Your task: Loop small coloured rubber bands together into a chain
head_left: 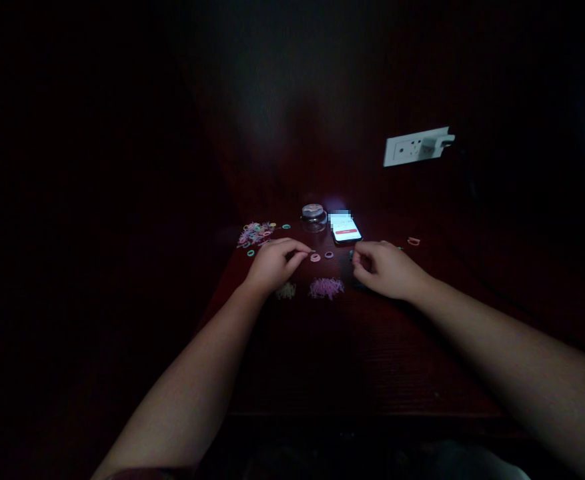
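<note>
The room is very dark, and its sides are lost in blackness. The tabletop is dark reddish brown, with a faint grain. Behind it rises a wall, where a dim greyish light falls and a soft shadow lies. To the right, a pale socket plate holds a plug.

The scene is very dim, its sides sinking to near-black. The phone screen glows whitest, partly pixelated, with bluish glare just behind it. Weak grey light touches the wall, above a dark blot that may be a shadow. The left hand and right hand are softly lit; the purple pile looks murky, its fine detail lost.
</note>
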`<state>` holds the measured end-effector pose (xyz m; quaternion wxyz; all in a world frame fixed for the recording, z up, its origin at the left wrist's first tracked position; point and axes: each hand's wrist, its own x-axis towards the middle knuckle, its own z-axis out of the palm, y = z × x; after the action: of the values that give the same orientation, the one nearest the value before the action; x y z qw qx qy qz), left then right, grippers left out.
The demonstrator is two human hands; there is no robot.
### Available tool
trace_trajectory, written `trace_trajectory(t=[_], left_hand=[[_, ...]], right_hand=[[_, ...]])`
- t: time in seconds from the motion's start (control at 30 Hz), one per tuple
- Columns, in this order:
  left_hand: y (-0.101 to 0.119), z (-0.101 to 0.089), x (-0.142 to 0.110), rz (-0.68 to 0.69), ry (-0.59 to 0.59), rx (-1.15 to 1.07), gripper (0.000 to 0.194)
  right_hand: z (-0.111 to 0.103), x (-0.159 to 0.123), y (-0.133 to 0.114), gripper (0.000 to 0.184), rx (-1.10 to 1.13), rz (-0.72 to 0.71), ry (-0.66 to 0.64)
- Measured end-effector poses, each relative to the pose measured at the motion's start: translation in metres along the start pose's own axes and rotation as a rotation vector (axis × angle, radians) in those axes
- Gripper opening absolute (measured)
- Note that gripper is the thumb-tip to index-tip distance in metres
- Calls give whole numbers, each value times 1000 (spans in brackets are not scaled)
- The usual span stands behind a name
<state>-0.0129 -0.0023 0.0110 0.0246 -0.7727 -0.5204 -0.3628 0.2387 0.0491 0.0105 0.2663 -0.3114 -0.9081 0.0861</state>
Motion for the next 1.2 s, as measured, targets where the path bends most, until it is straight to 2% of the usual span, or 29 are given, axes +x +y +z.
trace_trajectory(t=[0.13,0.27,0.47,0.6,0.77,0.93,1.2], left_hand=[[14,7,0,88,-57,-119,13],[28,12,-1,150,-51,-204,13],[34,13,-3,193,-50,-254,12],[34,13,-3,187,-64,-235,12],[36,13,-5,107,-54,-218,10],[37,15,-5,96,-41,-255,19],[36,16,-4,74,-29,-183,8]], right_hand=[[4,-1,-4,7,59,-82,32],[6,-2,-8,11,102,-149,60],[6,-3,-12,4,112,-179,84],[6,-3,-12,5,117,-173,89],[6,-3,-13,6,114,-177,98],[7,-3,-12,4,131,-196,107],[9,-3,-10,6,135,-201,125]])
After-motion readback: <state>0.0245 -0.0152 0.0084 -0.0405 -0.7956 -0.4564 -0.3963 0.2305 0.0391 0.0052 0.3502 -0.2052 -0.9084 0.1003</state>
